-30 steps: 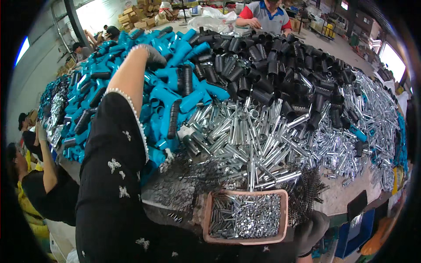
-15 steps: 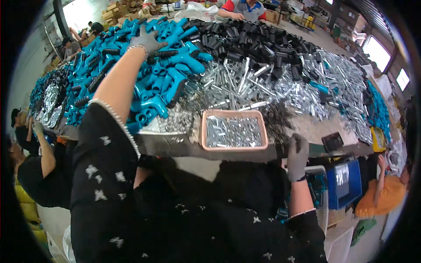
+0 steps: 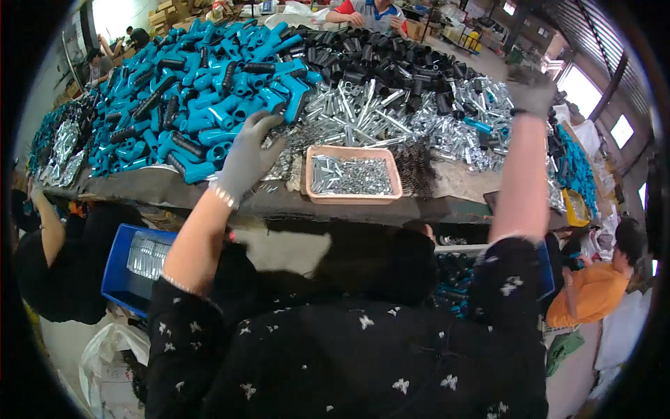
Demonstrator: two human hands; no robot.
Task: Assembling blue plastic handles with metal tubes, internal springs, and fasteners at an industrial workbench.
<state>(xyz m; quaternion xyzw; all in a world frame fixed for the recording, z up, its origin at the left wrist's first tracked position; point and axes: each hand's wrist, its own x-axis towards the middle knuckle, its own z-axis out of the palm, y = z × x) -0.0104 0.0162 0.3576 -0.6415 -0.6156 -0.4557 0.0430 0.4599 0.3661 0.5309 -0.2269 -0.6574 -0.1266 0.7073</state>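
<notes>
My left hand (image 3: 251,155), in a grey glove, hovers at the near edge of a pile of teal pistol-shaped plastic housings (image 3: 209,112), some with black grips. Its fingers are curved and apart, with nothing seen between them. Far out to the right, my gloved right hand (image 3: 532,91) is raised over the heap of shiny metal tubes (image 3: 481,105). Motion smears its fingers, so what they hold, if anything, is not clear. Between the two arms, a pink tray (image 3: 354,200) of small metal pins (image 3: 349,174) sits near the table's front edge.
Black plastic sleeves (image 3: 391,59) are heaped at the back, before a co-worker in red and grey (image 3: 373,15). Dark thin parts (image 3: 417,174) lie beside the tray. A blue bin (image 3: 118,269) stands low at left. Another person in orange (image 3: 593,290) is at right.
My left hand has drawn back from deep in the teal pile toward the table's front. The right hand has swung up and outward from the front edge. The view has shifted slightly.
</notes>
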